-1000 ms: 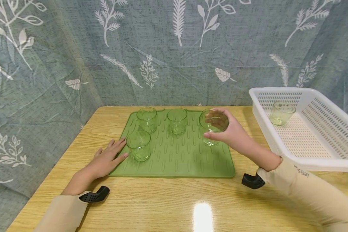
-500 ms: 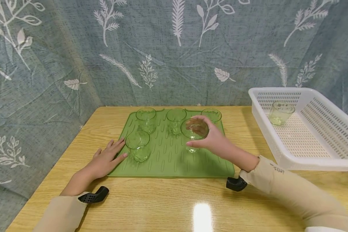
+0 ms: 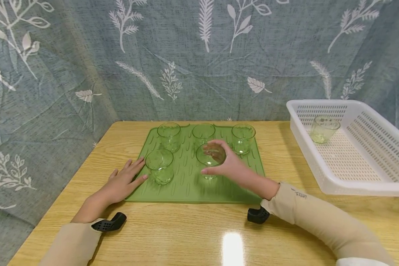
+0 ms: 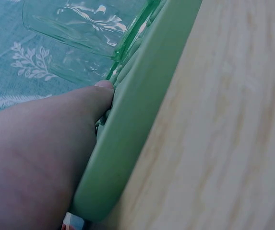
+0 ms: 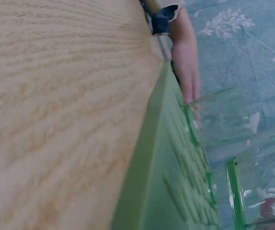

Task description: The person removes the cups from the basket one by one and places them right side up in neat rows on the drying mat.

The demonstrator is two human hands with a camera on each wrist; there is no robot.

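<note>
My right hand [image 3: 232, 164] grips a clear green glass tumbler [image 3: 203, 161] upright by its side, over the front middle of a green ribbed mat [image 3: 186, 194]. In the right wrist view a narrow gap shows between the base of the held tumbler [image 5: 257, 177] and the mat [image 5: 149, 177]; fingertips show through its wall. At the mat's left edge my left hand [image 3: 121, 183] rests with fingers spread, holding nothing. Its thumb lies close to the front-left tumbler [image 3: 160, 168]. Behind stand a back-left tumbler [image 3: 169, 136], a partly hidden middle one [image 3: 203, 132] and a back-right one [image 3: 244, 138].
To the right stands a white perforated plastic basket [image 3: 362, 187], with one tumbler [image 3: 324, 129] tilted in its far left corner. The mat lies on a wooden table [image 3: 173, 232]. A blue-grey leaf-patterned curtain [image 3: 199, 85] hangs behind and along the left.
My right hand has carried the held tumbler left and toward me, from the back-right tumbler to the front middle of the mat. The left hand has stayed in place.
</note>
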